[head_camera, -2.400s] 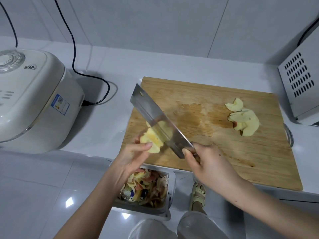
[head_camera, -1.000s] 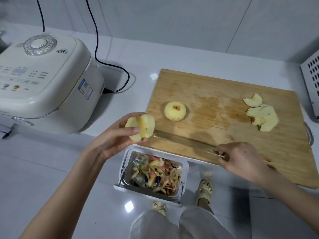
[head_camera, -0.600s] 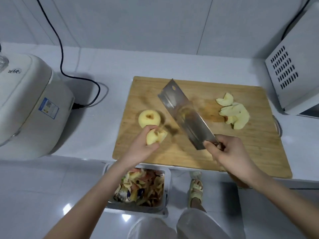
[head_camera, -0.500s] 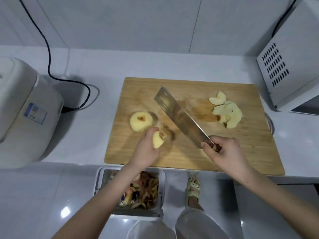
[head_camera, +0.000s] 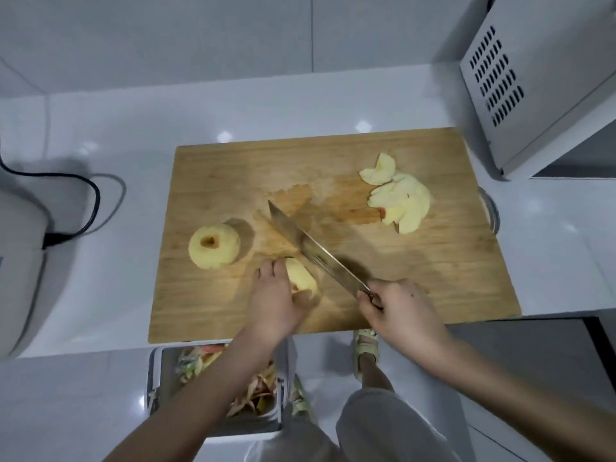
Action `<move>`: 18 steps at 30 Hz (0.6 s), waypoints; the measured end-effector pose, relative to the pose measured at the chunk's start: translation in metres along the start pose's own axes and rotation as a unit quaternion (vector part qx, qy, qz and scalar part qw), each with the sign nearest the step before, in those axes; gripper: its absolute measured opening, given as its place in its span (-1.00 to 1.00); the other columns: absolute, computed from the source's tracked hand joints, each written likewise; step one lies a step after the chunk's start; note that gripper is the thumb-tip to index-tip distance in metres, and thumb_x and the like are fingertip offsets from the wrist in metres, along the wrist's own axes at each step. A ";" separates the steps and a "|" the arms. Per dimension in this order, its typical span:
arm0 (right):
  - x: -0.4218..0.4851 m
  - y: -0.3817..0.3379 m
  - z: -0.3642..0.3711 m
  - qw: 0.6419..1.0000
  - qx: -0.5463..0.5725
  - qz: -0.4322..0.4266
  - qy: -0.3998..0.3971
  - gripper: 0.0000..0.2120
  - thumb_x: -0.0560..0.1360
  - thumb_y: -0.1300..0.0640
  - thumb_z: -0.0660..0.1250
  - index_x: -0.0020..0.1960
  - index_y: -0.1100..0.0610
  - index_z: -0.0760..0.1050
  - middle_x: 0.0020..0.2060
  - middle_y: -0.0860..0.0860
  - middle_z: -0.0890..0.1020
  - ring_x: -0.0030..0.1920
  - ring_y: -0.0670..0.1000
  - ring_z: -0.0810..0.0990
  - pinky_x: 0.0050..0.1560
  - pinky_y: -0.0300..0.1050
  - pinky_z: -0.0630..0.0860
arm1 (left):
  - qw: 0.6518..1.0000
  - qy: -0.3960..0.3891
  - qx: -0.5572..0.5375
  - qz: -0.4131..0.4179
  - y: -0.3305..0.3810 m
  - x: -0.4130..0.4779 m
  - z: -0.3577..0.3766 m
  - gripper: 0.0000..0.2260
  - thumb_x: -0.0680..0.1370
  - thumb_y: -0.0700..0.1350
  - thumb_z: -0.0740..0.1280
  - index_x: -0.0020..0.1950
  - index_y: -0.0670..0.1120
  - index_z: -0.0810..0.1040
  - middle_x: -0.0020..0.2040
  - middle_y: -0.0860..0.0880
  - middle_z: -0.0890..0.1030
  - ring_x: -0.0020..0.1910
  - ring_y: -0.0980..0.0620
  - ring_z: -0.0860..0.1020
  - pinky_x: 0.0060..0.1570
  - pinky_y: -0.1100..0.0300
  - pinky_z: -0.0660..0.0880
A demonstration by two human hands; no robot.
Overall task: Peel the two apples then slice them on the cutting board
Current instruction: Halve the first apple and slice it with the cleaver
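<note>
A wooden cutting board [head_camera: 433,278] lies on the white counter. My left hand [head_camera: 275,301] holds a peeled apple piece [head_camera: 301,275] down on the board's front middle. My right hand [head_camera: 400,311] grips the handle of a cleaver [head_camera: 313,251], whose blade slants up-left with its edge right beside the piece. A whole peeled apple [head_camera: 213,246] sits stem hollow up at the board's left edge. A pile of apple slices [head_camera: 400,198] lies at the board's back right.
A white rice cooker [head_camera: 20,268] with a black cord [head_camera: 83,195] stands at the left. A white microwave [head_camera: 540,78] is at the back right. Below the counter's front edge a white bin [head_camera: 156,388] holds peels. My feet and legs are beneath.
My left hand set the apple piece down on the board from above the bin. My right hand picked the cleaver up off the board and brought the blade down beside the piece.
</note>
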State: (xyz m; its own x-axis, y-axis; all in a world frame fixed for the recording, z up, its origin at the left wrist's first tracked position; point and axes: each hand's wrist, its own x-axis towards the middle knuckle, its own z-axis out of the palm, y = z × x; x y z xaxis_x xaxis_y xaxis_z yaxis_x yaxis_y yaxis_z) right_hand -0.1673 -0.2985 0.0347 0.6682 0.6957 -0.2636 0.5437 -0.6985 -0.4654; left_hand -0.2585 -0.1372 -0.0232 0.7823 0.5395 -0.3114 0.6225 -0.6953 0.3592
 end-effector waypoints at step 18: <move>0.010 -0.017 0.014 0.994 -0.045 0.018 -0.096 -0.61 0.61 0.04 0.04 -0.37 0.00 0.04 -0.43 -0.07 0.25 -0.27 0.03 0.36 -0.28 -0.15 0.23 | 0.999 0.032 -0.003 0.006 -0.004 0.007 -0.002 -0.37 0.40 0.08 0.48 0.32 -0.24 0.40 0.22 -0.18 0.44 0.21 -0.15 0.42 0.19 0.16 0.30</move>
State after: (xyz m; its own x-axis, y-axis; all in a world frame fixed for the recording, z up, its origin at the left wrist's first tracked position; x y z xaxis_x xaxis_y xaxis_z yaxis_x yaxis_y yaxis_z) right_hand -0.1767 -0.2772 0.0280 0.5840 0.6829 -0.4388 0.5698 -0.7299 -0.3776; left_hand -0.2556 -0.1295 -0.0250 0.7894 0.5602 -0.2510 0.6130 -0.6989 0.3684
